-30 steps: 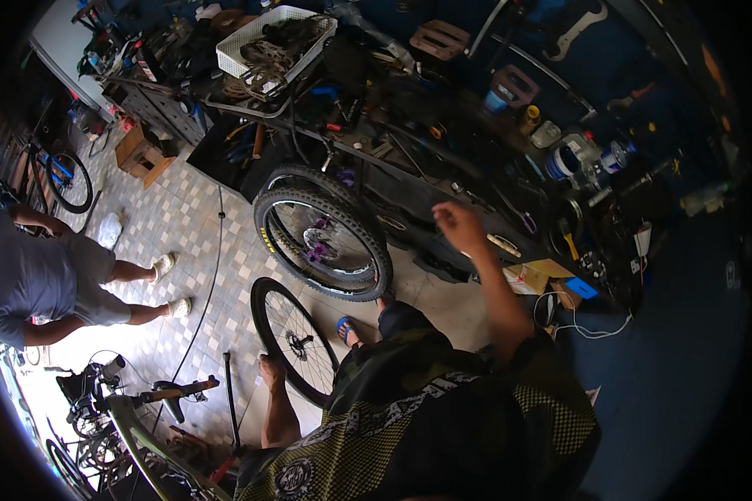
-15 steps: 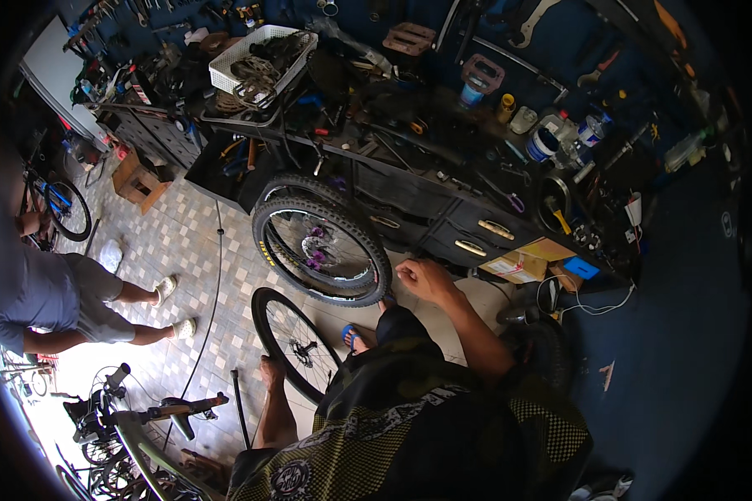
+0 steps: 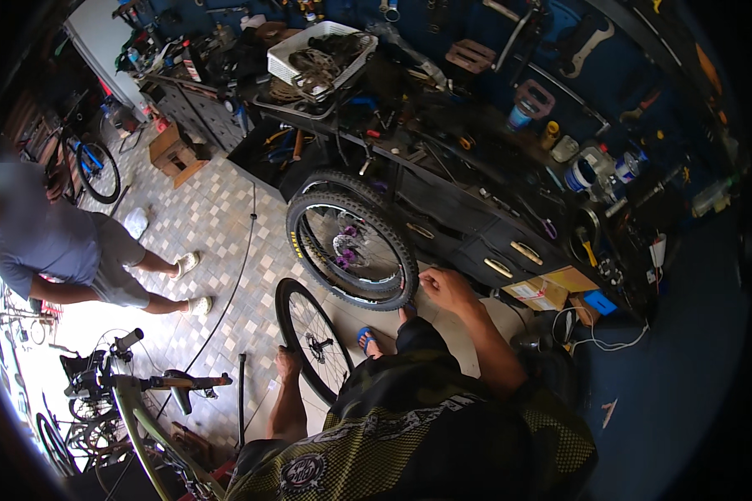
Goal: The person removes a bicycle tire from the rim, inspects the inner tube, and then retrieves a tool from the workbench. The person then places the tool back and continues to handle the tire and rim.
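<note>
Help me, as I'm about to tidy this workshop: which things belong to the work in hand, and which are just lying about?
Likely in use:
thin-tyred wheel, held by the left hand
knobby-tyred wheel, nearest the right hand

Seemingly just lying about:
white basket
open cardboard box
yellow-handled tool

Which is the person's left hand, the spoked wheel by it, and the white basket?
Left hand [image 3: 287, 362]: head view, middle of the hand.
Spoked wheel [image 3: 316, 345]: head view, its hub.
White basket [image 3: 282, 67]: head view, its left wall.
</note>
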The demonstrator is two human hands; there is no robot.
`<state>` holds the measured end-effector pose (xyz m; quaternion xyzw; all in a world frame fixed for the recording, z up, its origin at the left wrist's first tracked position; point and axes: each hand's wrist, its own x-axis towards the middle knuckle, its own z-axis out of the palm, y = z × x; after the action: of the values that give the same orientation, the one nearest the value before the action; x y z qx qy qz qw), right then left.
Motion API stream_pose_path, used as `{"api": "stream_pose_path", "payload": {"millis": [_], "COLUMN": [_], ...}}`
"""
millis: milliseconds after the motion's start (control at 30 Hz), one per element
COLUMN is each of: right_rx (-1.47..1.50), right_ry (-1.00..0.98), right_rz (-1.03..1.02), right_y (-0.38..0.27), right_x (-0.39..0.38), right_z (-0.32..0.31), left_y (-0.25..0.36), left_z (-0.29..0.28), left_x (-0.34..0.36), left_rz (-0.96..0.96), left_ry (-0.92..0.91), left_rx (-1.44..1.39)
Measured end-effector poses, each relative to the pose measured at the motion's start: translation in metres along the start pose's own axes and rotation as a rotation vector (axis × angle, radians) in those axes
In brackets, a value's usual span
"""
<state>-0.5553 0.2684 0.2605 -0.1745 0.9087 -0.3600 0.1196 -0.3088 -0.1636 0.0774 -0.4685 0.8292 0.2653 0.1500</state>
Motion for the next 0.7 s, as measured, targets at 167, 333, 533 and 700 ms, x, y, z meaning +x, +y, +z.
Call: {"api": "stream_pose_path", "payload": {"millis": [167,333,533,700], "right_rx": [-0.019,-0.021,-0.026,-0.002], "right_ry": [-0.004,-0.010,-0.022,-0.023], "right_rz": [-0.059,-0.055,-0.052,-0.046], "right_y": [-0.009,-0.010,-0.009,-0.007], "right_x": [0.006,0.006,0.001,-0.002], "right_z": [-0.002,-0.001,0.000,0.000], "left_y": [-0.014,-0.020,-0.005,0.004], "left_z": [0.000,0.000,-0.004,-0.007], "left_x": [-0.001,-0.007,-0.010,-0.013], "left_rz": [0.011,0.067,-0.035,-0.016], "left_ry": [0.040,0.042,0.031,0.013], "left_rx": [-0.031,-0.042,-0.016,-0.049]}}
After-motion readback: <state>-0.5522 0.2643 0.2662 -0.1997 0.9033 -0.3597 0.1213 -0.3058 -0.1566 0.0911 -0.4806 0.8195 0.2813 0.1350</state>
